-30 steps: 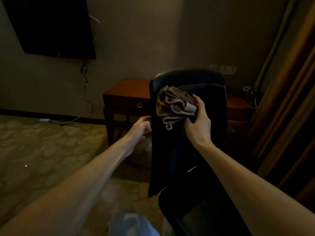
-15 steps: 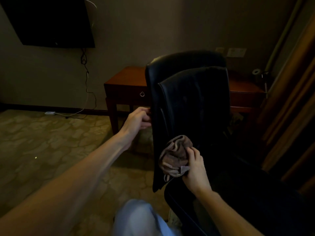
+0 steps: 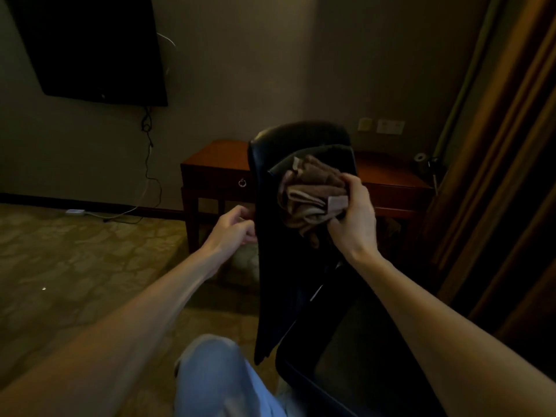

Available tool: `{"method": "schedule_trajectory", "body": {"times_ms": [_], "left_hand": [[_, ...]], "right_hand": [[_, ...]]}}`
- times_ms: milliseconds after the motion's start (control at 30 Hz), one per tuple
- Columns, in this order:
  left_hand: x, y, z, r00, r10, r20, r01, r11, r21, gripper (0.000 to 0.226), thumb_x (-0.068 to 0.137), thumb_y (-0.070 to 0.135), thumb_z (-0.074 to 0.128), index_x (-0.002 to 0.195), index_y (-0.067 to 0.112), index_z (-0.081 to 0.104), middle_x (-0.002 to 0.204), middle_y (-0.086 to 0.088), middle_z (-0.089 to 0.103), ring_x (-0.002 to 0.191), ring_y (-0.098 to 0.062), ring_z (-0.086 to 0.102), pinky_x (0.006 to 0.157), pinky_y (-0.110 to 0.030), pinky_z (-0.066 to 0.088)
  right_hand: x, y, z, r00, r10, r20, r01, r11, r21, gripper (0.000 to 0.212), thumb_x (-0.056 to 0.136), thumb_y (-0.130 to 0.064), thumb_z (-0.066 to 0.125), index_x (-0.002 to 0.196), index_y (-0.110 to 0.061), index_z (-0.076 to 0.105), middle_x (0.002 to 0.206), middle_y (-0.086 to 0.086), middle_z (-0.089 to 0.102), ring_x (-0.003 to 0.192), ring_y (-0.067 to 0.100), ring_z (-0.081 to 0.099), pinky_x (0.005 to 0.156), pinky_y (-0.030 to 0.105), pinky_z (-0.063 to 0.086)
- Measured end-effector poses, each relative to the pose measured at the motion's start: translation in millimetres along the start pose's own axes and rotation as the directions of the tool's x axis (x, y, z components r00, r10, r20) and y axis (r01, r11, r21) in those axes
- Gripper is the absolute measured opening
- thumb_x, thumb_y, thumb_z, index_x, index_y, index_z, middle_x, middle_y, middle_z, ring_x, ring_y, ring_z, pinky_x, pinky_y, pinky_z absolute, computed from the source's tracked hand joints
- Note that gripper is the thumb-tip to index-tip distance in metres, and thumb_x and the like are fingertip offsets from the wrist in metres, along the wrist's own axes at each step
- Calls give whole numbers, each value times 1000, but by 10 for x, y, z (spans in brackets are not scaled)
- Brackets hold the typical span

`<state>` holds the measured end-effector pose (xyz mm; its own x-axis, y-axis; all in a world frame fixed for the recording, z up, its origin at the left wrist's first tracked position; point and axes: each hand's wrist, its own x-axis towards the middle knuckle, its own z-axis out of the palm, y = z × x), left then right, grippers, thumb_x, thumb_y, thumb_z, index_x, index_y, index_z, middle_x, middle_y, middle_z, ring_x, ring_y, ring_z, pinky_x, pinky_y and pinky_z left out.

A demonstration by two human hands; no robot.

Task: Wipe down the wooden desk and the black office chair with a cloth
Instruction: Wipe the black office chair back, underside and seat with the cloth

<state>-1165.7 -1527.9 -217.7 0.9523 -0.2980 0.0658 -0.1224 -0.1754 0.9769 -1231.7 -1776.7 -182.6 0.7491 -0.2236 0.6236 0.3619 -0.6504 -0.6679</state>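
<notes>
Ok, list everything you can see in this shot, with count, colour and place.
chair: one, black, centre, in front of the desk
cloth: one, brown, bunched against the chair back
desk: one, reddish wood, against the wall
TV: one, black, on the wall, upper left
cable: one, dark, hanging below the TV
curtain: one, brown, right edge
left hand: gripping the chair's left edge
right hand: clutching the cloth

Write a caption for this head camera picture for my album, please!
Right hand presses a bunched brown cloth against the black office chair backrest while the left hand grips its edge, wooden desk behind.
</notes>
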Motion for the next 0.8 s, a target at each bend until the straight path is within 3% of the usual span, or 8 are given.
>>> {"method": "schedule_trajectory", "body": {"times_ms": [100, 200, 333, 433, 500, 633, 700, 800], "left_hand": [[-297, 48, 43, 1000, 8, -6, -8, 1000, -23, 24, 98, 3, 51, 112, 20, 62, 104, -8, 64, 83, -14, 73, 65, -17, 51], [-607, 103, 76, 1000, 14, 22, -13, 999, -45, 30, 97, -3, 49, 111, 20, 64, 114, -15, 69, 93, -24, 73, 67, -23, 54], [-921, 207, 116, 994, 49, 97, -44, 998, -47, 16, 100, -6, 48, 110, 2, 57, 110, -27, 67, 86, -24, 72, 68, -22, 59], [-1089, 294, 179, 983, 104, 149, -103, 995, -16, 12, 102, -5, 50, 111, 0, 56, 103, -27, 69, 78, -19, 73, 72, -20, 60], [-1176, 332, 217, 974, 139, 179, -147, 989, 28, 15, 101, -6, 51, 116, -7, 56, 102, -31, 69, 77, -19, 73, 74, -19, 60], [-1362, 423, 374, 944, 205, 260, -252, 954, 163, 23, 98, -7, 56, 121, -8, 58, 108, -31, 71, 92, -28, 74, 87, -32, 61], [-1451, 506, 497, 919, 230, 321, -311, 922, 231, 23, 99, 0, 61, 122, 3, 64, 111, -20, 72, 98, -24, 74, 89, -34, 60], [-1547, 634, 664, 909, 245, 336, -377, 826, 419, 21, 100, 16, 67, 120, 13, 67, 116, -10, 72, 108, -28, 69, 94, -45, 57]], "right_hand": [[-59, -245, 273, 980, -62, 187, 80, 993, -91, 88, 95, -17, 64, 150, -61, 13, 150, 7, 33, 135, 28, 39, 106, 43, 40], [-479, -108, 420, 965, -95, 243, 159, 951, -263, 95, 92, -20, 69, 152, -57, 7, 155, -3, 16, 141, 32, 28, 107, 46, 42], [-766, 321, 22, 944, -80, 319, 214, 887, -409, 90, 87, -32, 73, 152, -51, 13, 149, -2, 30, 129, 27, 47, 89, 39, 54], [-711, 406, -463, 920, 8, 392, 232, 795, -560, 61, 91, -41, 68, 139, -48, 31, 126, -4, 48, 109, 27, 59, 69, 34, 44], [-768, 317, -703, 949, -44, 312, 230, 773, -592, 51, 91, -43, 66, 135, -44, 39, 120, -3, 52, 103, 28, 60, 67, 33, 41], [-1054, -66, -923, 963, -253, 92, 261, 798, -544, 59, 87, -56, 56, 139, -34, 42, 130, 3, 54, 107, 28, 60, 74, 33, 48], [-1211, -289, -976, 918, -397, 16, 338, 759, -557, 66, 88, -58, 53, 146, -28, 43, 136, 6, 50, 114, 28, 56, 80, 31, 47], [-1507, -434, -1040, 821, -569, 50, 466, 617, -634, 67, 95, -53, 53, 154, -23, 39, 140, 15, 46, 124, 35, 50, 94, 41, 48]]}}
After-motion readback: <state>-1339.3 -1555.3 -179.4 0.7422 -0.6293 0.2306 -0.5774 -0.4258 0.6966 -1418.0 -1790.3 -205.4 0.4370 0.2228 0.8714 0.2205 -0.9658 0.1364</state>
